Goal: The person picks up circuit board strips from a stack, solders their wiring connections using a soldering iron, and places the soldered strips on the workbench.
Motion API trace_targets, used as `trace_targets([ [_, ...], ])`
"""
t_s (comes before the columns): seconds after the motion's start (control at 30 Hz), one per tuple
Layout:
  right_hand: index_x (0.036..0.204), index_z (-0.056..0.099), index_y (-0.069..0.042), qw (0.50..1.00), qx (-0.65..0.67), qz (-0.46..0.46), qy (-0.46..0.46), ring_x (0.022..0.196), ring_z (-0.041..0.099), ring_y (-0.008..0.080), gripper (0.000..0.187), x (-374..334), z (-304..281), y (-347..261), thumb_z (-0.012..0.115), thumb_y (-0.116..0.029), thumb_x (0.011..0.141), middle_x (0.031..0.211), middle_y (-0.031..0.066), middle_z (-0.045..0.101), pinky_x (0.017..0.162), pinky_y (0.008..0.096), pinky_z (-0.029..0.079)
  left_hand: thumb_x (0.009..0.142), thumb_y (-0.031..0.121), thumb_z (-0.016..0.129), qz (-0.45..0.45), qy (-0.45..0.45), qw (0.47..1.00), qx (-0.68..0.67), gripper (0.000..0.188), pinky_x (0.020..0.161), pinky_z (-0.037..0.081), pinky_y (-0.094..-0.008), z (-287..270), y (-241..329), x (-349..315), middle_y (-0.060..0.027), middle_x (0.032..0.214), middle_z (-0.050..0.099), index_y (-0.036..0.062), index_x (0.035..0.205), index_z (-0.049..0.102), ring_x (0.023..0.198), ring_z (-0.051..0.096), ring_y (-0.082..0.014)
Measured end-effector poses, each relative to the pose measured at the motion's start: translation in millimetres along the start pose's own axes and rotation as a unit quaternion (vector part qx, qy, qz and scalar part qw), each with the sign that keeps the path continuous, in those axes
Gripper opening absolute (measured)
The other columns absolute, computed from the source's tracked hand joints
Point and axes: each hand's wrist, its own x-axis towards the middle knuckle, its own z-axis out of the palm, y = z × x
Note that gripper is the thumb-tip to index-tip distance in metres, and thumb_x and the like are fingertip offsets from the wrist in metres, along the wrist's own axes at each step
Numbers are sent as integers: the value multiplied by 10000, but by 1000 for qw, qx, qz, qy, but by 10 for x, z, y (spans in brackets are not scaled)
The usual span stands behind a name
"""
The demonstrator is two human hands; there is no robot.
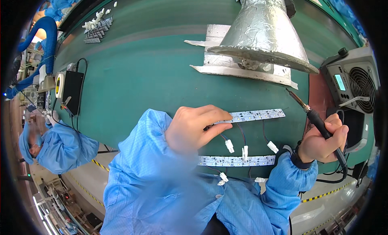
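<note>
Head view: a green surface (133,85) fills the middle, its near edge against the person's body. Toward its far right corner stands a foil-covered cone (262,31), wide end down. Past the right edge sits a grey unit (351,65) with a round fan and a lit screen. A black box (72,91) stands at the left edge. The left hand (192,128) is over the near part of the surface, its grip pinching the left end of a white strip board (258,115). The right hand (323,143), by the near right corner, has its grip wrapped around a soldering iron (317,121); the tip points toward the far edge, clear of the held board. A second strip board (238,161) lies along the near edge. Three small white connectors (229,145) trail from the held board on thin wires.
</note>
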Motion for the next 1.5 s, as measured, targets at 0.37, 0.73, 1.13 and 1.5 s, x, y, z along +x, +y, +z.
trace_targets([
  [0.37,555,348,-70,1000,27,8,-7,492,245,107,395,-74,-58,-30,496,-162,909,529,15,272,532,301,206,765,95,820,-33,44,998,2,276,644,568,-334,32,-8,-8,-112,931,717,18,970,651,755,711,-283],
  [0.73,659,434,-67,966,61,-113,-223,460,283,130,379,-394,-20,-297,404,-247,991,504,23,321,460,307,213,752,105,817,65,72,992,80,352,604,539,-338,87,-35,43,-128,916,690,1,1061,685,705,673,-283],
  [1.13,698,480,-71,944,90,-110,-297,399,370,140,328,-481,41,-369,429,-220,987,490,12,374,437,310,269,771,77,802,38,68,994,75,380,548,507,-359,86,-10,41,-124,852,646,6,1116,661,620,625,-278],
  [1.5,645,450,-65,937,97,-127,-310,394,369,142,347,-479,98,-368,448,-183,970,480,24,398,425,303,258,779,36,778,37,71,994,74,352,497,483,-331,87,14,26,-113,830,633,10,1113,668,563,596,-233],
])
